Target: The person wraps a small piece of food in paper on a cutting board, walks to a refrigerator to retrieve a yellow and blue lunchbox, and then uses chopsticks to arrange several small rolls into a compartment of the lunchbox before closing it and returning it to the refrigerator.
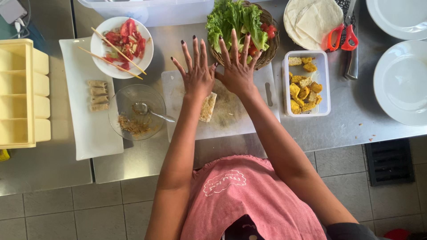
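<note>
Head view: we found the left hand and right hand flat, fingers spread, gripping nothing, pressed side by side on a filled wrap lying on the white cutting board. Beyond the fingertips stood a lettuce basket. Left: glass bowl with spoon, tomato plate with chopsticks, tray of finished rolls. Right: tub of fried cubes, red scissors.

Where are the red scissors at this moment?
In the head view, the red scissors lie at the upper right of the steel table, partly on the flatbreads, above the clear tub of fried cubes.
</note>
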